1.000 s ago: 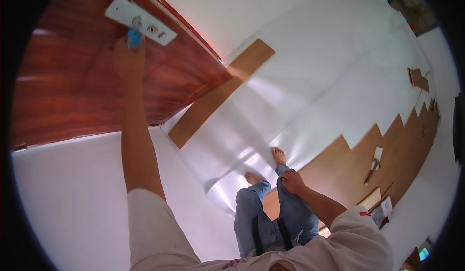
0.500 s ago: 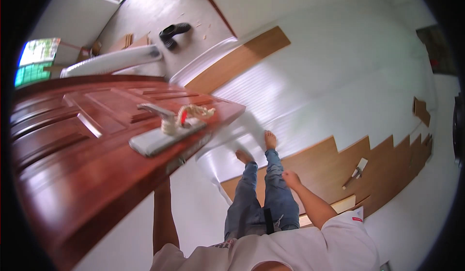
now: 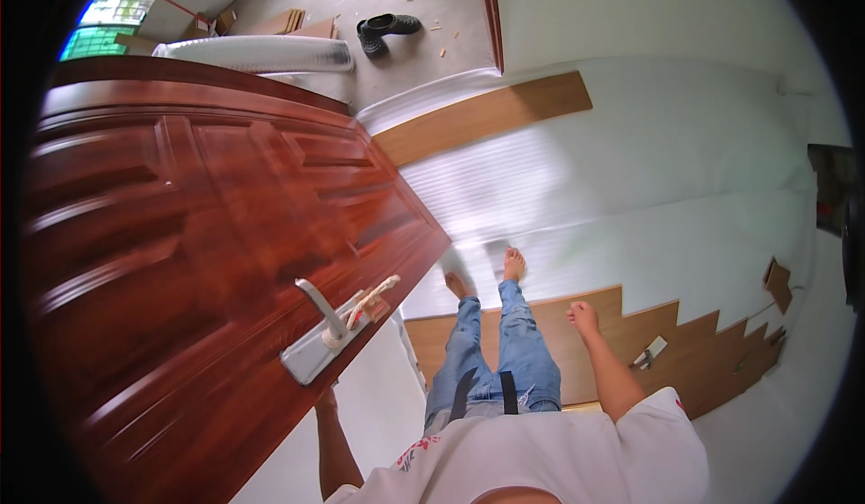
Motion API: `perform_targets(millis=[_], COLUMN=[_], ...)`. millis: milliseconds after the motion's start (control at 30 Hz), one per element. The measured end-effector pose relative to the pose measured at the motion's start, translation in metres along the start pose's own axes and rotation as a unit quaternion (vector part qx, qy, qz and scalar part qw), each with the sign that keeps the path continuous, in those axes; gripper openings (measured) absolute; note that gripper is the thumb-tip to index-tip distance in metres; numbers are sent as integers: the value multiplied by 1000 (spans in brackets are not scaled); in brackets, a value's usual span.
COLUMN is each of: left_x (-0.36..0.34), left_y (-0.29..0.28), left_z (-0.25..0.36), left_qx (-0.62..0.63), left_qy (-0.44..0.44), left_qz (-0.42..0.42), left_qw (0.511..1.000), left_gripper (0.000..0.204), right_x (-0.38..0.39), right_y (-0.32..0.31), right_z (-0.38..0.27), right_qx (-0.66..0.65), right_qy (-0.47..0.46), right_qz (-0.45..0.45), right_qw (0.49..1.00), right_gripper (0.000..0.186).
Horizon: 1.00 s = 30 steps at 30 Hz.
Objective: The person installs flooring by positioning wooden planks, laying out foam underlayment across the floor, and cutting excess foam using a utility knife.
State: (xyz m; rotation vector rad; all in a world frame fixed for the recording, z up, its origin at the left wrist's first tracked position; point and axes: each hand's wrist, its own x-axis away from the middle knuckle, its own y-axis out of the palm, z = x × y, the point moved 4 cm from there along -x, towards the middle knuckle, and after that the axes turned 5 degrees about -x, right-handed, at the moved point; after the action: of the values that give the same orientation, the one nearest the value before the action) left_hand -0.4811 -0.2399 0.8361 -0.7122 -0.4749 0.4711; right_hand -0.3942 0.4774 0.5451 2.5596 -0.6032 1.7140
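A red-brown panelled door [image 3: 180,234] fills the left. On it are a metal lever handle [image 3: 320,306] on a pale plate and a looped cord [image 3: 378,292] beside the lever. My left hand [image 3: 326,396] is at the door's edge below the plate, mostly behind the door, so its fingers are hidden. My right hand [image 3: 581,315] is curled closed beside my right leg, with nothing visible in it, above laid wood-look planks [image 3: 586,360]. My bare feet [image 3: 512,265] are near the planks' edge and pale underlay [image 3: 631,171].
A loose plank [image 3: 482,117] lies across the doorway side. Beyond are black shoes [image 3: 387,27], an underlay roll [image 3: 252,54] and cardboard [image 3: 284,22]. A tool [image 3: 649,351] lies on the right planks; offcuts [image 3: 777,283] rest near the right wall.
The door has swung open, revealing the space beyond and its handle side with the cord. My left hand has dropped behind the door. My right hand has lifted away from my leg.
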Motion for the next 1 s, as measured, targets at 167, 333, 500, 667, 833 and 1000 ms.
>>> perform_targets(millis=[167, 333, 500, 667, 833, 1000], left_x=[52, 48, 37, 32, 22, 22], left_y=[96, 91, 98, 78, 89, 95], left_z=[68, 79, 79, 86, 80, 81], left_qx=[-9, 89, 38, -79, -98, -166], left_qy=[-27, -111, -103, -67, 104, 191], left_qz=[-191, -61, -69, -96, -144, -110], left_qw=[981, 988, 991, 990, 979, 961], left_gripper=[47, 47, 51, 45, 50, 47], right_x=[6, 15, 1, 43, 99, 207], right_y=[25, 48, 0, -20, -48, -15], right_z=[-52, -70, -38, -17, 84, 207], right_qx=[-69, -65, 11, -14, 27, 139], right_qy=[-32, -59, -109, -67, -124, -100], right_qz=[-43, -84, -32, 42, 119, 168], right_qw=[996, 993, 993, 997, 985, 971], right_gripper=[25, 28, 33, 25, 21, 18])
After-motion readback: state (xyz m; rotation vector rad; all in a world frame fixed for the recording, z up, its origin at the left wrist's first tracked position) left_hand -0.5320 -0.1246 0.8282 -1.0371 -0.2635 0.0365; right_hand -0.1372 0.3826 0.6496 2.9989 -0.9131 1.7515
